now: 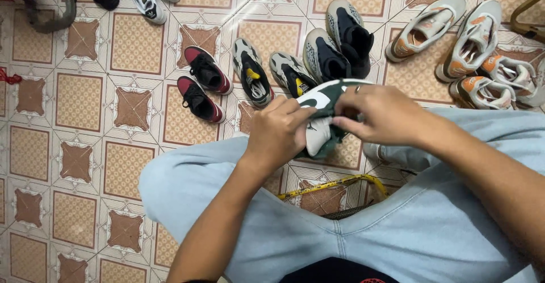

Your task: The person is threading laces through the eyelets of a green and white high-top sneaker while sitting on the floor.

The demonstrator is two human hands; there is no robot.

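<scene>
light: bright, even | glare: tile floor (250,7) top | focus: sharp

**One head-worn camera, looking steeply down over the lap**

The single view comes from the person's head and faces almost straight down. Nearest the lens, filling the lower half, are the knees in light blue trousers (272,226). The hands sit close, at mid-frame. Beyond them the patterned tiled floor (85,147) stretches to the far edge, where pairs of shoes (204,81) lie in a row from left to right. No second view shares the scene.
</scene>
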